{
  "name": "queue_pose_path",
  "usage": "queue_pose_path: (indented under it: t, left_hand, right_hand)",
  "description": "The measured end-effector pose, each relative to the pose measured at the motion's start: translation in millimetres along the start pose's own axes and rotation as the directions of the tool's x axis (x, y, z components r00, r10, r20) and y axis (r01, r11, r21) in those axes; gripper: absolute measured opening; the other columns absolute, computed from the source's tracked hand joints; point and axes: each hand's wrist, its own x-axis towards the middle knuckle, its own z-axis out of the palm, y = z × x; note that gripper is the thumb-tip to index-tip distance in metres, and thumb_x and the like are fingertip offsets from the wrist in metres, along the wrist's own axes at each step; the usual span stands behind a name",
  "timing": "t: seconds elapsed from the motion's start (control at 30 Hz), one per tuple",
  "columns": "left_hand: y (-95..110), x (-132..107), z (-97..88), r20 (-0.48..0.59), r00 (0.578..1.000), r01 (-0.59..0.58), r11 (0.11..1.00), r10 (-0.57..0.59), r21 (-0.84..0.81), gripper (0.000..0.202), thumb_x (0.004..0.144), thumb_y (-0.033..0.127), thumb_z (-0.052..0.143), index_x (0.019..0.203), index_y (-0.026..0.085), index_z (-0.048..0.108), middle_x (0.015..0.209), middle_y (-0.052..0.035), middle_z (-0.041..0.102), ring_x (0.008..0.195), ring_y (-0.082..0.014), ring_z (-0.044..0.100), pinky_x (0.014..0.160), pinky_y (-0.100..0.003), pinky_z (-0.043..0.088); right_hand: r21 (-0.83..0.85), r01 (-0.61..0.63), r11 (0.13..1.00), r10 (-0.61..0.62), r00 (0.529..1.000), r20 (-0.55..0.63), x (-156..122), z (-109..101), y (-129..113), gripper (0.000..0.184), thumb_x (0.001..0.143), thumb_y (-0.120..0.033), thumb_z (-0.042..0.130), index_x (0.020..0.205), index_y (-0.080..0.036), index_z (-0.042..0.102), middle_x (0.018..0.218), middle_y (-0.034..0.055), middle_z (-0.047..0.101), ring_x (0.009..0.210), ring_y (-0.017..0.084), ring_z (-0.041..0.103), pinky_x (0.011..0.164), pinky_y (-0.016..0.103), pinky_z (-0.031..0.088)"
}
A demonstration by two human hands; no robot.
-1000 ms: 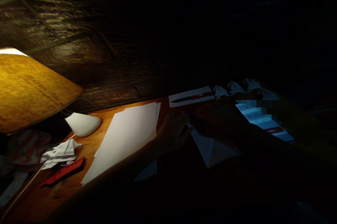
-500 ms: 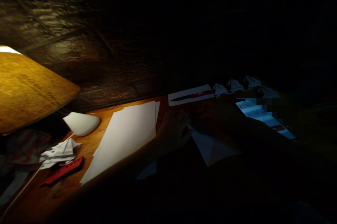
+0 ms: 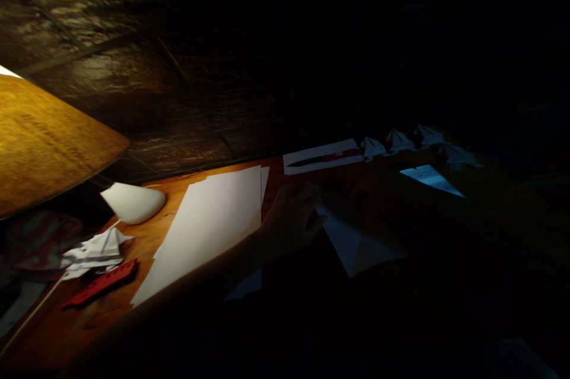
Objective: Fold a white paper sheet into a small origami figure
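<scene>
Because the folded paper sheet is light, soft and easily creased, we take hold of it along its folded edges. It lies on the wooden desk, its tip at our left hand, whose fingers curl, grip unclear. Our right hand is too dark to tell.
</scene>
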Motion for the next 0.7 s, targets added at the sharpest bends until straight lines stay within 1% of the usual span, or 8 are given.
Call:
queue_pose_path:
  t: [0.13, 0.27, 0.4, 0.47, 0.53, 0.57, 0.63, 0.7]
  left_hand:
    - [1, 1, -1.0, -0.011, 1.0, -0.027, 1.0, 0.027, 0.0, 0.036, 0.099, 0.033, 0.058, 0.13, 0.015, 0.058, 0.147, -0.0148, 0.059, 0.134, -0.0344, 0.056, 0.111, -0.056, 0.042]
    - [2, 2, -2.2, -0.002, 0.999, -0.044, 0.999, 0.044, -0.006, 0.031, 0.099, 0.034, 0.057, 0.123, 0.015, 0.06, 0.137, -0.0149, 0.065, 0.132, -0.0344, 0.057, 0.11, -0.057, 0.043]
    - [0, 2, -2.1, -0.014, 0.998, -0.065, 0.998, 0.065, -0.016, 0.028, 0.098, 0.031, 0.059, 0.121, 0.016, 0.06, 0.131, -0.0125, 0.067, 0.13, -0.0334, 0.057, 0.111, -0.055, 0.043]
    - [-1, 2, -0.6, -0.013, 0.998, -0.069, 0.997, 0.069, -0.028, 0.027, 0.098, 0.031, 0.058, 0.121, 0.017, 0.059, 0.13, -0.0122, 0.066, 0.13, -0.0332, 0.056, 0.109, -0.054, 0.045]
    - [-2, 2, 1.7, -0.017, 0.997, -0.078, 0.995, 0.077, -0.056, 0.028, 0.098, 0.031, 0.057, 0.122, 0.017, 0.059, 0.132, -0.0133, 0.064, 0.133, -0.0328, 0.054, 0.111, -0.054, 0.046]
    - [-3, 2, 2.8, -0.019, 0.997, -0.08, 0.994, 0.079, -0.077, 0.029, 0.098, 0.03, 0.056, 0.124, 0.017, 0.058, 0.134, -0.0142, 0.062, 0.136, -0.0322, 0.052, 0.112, -0.053, 0.046]
    - [-3, 2, 4.7, -0.014, 0.996, -0.086, 0.989, 0.085, -0.124, 0.035, 0.099, 0.029, 0.053, 0.131, 0.014, 0.054, 0.14, -0.0166, 0.058, 0.137, -0.0306, 0.051, 0.114, -0.05, 0.046]
    - [-4, 3, 5.3, 0.002, 0.996, -0.084, 0.985, 0.085, -0.153, 0.041, 0.1, 0.029, 0.051, 0.137, 0.012, 0.05, 0.143, -0.0186, 0.054, 0.136, -0.0308, 0.052, 0.114, -0.049, 0.048]
  right_hand:
    - [0.016, -0.005, 1.0, 0.005, 1.0, 0.002, 3, 1, 4, 0.038, 0.071, 0.003, 0.058, 0.077, -0.026, 0.081, 0.101, 0.0031, 0.079, 0.101, 0.025, 0.069, 0.093, 0.041, 0.048]
    - [0.081, 0.006, 0.997, -0.006, 1.0, 0.005, -1, -1, 6, 0.039, 0.071, 0.003, 0.056, 0.082, -0.024, 0.081, 0.103, 0.0037, 0.078, 0.101, 0.025, 0.07, 0.091, 0.039, 0.048]
    - [0.119, -0.017, 0.993, 0.015, 1.0, 0.013, -5, -7, 4, 0.033, 0.075, 0.0, 0.058, 0.089, -0.022, 0.079, 0.101, 0.0045, 0.077, 0.096, 0.023, 0.071, 0.086, 0.037, 0.05]
    - [0.121, -0.028, 0.992, 0.03, 0.999, -0.011, -7, -9, 0, 0.033, 0.078, -0.004, 0.061, 0.1, -0.022, 0.079, 0.109, 0.0055, 0.078, 0.101, 0.024, 0.071, 0.088, 0.038, 0.051]
    - [0.106, -0.032, 0.994, 0.036, 0.999, -0.035, -7, -12, -4, 0.04, 0.081, -0.008, 0.062, 0.113, -0.024, 0.078, 0.121, 0.0062, 0.076, 0.111, 0.026, 0.069, 0.093, 0.04, 0.05]
    - [0.093, -0.031, 0.995, 0.034, 0.999, -0.031, -8, -13, -6, 0.043, 0.082, -0.008, 0.061, 0.118, -0.026, 0.077, 0.124, 0.0062, 0.075, 0.113, 0.026, 0.068, 0.095, 0.04, 0.05]
    - [0.065, -0.029, 0.997, 0.029, 1.0, 0.009, -8, -14, -9, 0.044, 0.084, -0.009, 0.059, 0.119, -0.027, 0.078, 0.12, 0.0065, 0.076, 0.111, 0.026, 0.068, 0.093, 0.04, 0.05]
    - [0.043, -0.028, 0.999, 0.026, 0.998, 0.051, -8, -15, -10, 0.04, 0.087, -0.01, 0.057, 0.115, -0.027, 0.08, 0.11, 0.0073, 0.076, 0.103, 0.025, 0.069, 0.088, 0.04, 0.05]
